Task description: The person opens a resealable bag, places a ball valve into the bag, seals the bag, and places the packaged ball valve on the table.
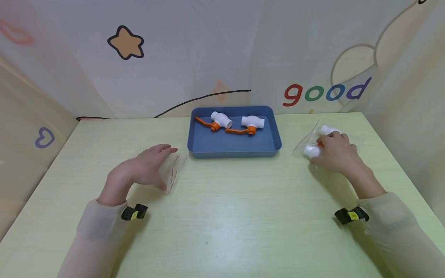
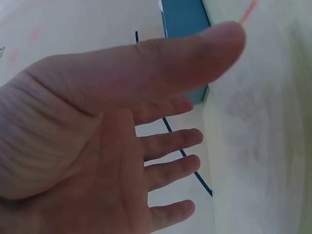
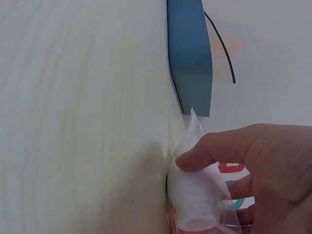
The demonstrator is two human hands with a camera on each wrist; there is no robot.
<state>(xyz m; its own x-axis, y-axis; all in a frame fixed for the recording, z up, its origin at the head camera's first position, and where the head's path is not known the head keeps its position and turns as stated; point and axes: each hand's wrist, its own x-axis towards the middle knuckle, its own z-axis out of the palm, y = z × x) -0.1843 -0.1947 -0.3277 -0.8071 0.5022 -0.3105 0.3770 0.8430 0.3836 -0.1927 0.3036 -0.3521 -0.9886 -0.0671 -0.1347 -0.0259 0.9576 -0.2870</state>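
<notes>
My right hand (image 1: pixel 335 152) grips a white ball valve with an orange handle, sealed in a clear plastic bag (image 1: pixel 314 150), at the table's right side. In the right wrist view the thumb presses on the bagged valve's white body (image 3: pixel 195 195), with fingers on its far side. On the left, my left hand (image 1: pixel 147 166) is spread, thumb apart from the fingers, by a flat clear bag (image 1: pixel 174 175) with a red seal line. The left wrist view shows the bare palm (image 2: pixel 117 170) holding nothing; whether the hand touches the bag is unclear.
A blue tray (image 1: pixel 233 153) stands at the back middle of the table. Two white ball valves, one on the left (image 1: pixel 221 119) and one on the right (image 1: pixel 252 121), lie unbagged in it with orange handles. A printed curtain (image 1: pixel 222 46) hangs behind the pale table (image 1: pixel 222 216).
</notes>
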